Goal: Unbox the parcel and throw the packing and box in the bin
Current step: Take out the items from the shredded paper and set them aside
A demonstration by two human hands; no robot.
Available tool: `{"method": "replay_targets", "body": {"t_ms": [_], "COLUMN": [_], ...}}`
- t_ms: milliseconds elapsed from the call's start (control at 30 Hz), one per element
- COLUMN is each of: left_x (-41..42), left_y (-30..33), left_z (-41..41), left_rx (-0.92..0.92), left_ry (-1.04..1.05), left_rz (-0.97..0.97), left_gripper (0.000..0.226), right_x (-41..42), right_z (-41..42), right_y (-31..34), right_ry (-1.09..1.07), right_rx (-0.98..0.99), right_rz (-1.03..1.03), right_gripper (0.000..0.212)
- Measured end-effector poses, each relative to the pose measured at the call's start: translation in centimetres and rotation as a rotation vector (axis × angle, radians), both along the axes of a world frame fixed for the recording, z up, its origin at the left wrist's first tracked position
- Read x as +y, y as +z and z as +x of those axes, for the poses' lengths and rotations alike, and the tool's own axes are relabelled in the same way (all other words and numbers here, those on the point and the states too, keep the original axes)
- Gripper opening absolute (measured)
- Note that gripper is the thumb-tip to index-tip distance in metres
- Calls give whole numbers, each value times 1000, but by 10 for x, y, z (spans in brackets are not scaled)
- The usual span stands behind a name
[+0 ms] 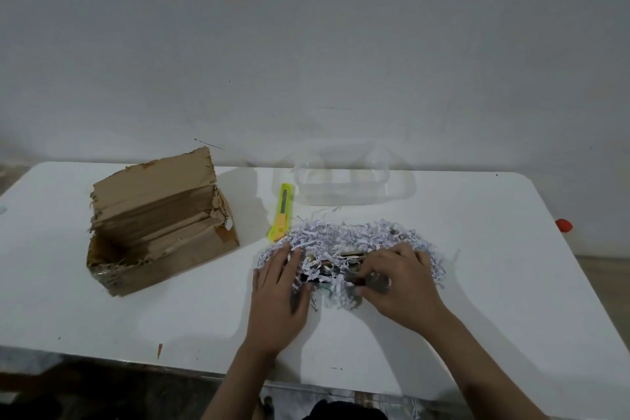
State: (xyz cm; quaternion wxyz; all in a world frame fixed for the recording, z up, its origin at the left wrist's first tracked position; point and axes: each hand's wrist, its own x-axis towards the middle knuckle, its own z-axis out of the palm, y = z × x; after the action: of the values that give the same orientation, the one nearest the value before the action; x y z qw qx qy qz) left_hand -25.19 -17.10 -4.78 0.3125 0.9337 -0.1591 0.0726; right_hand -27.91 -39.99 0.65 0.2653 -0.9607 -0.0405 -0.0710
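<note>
An opened brown cardboard box [160, 225] lies on the left of the white table [102, 310], its torn flap up and a few shreds inside. A heap of white shredded paper packing [354, 239] sits right of centre. My left hand [278, 293] rests flat on the heap's left edge, fingers spread. My right hand [400, 283] presses into the heap's right side, its fingers curled around a small greyish object [375, 283] half buried in the shreds. What that object is stays unclear.
A yellow-green utility knife [282, 211] lies between box and heap. A clear plastic container [341, 181] stands at the back near the wall. A red object [564, 225] peeks beyond the table's right edge. The table's front edge runs close below my arms.
</note>
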Motion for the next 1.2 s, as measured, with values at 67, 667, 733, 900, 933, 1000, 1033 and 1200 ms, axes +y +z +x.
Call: {"method": "replay_targets", "body": {"t_ms": [67, 667, 733, 900, 933, 1000, 1033, 1200], "left_x": [-1, -4, -5, -3, -3, -4, -4, -4], "left_y": [1, 3, 3, 1, 1, 2, 2, 1], "left_z": [0, -3, -2, -1, -1, -1, -1, -1], "left_rx": [-3, -13, -6, -7, -10, -9, -6, -2], "left_ry": [4, 50, 49, 44, 46, 49, 49, 43], "left_rz": [0, 14, 13, 39, 40, 45, 49, 47], "left_gripper": [56, 59, 60, 61, 61, 62, 62, 61], "right_x": [-3, -62, -74, -106, -111, -117, -119, -124], "right_z": [-2, 8, 14, 23, 25, 26, 27, 30], "right_y": [5, 53, 43, 17, 11, 0, -4, -14], "right_ry": [-16, -308, -510, -802, -844, -907, -926, -914], "right_rx": [-34, -177, -150, -159, -161, -170, -164, -175], "right_rz": [73, 693, 715, 623, 616, 606, 603, 576], "right_gripper": [22, 18, 16, 14, 8, 7, 9, 21]}}
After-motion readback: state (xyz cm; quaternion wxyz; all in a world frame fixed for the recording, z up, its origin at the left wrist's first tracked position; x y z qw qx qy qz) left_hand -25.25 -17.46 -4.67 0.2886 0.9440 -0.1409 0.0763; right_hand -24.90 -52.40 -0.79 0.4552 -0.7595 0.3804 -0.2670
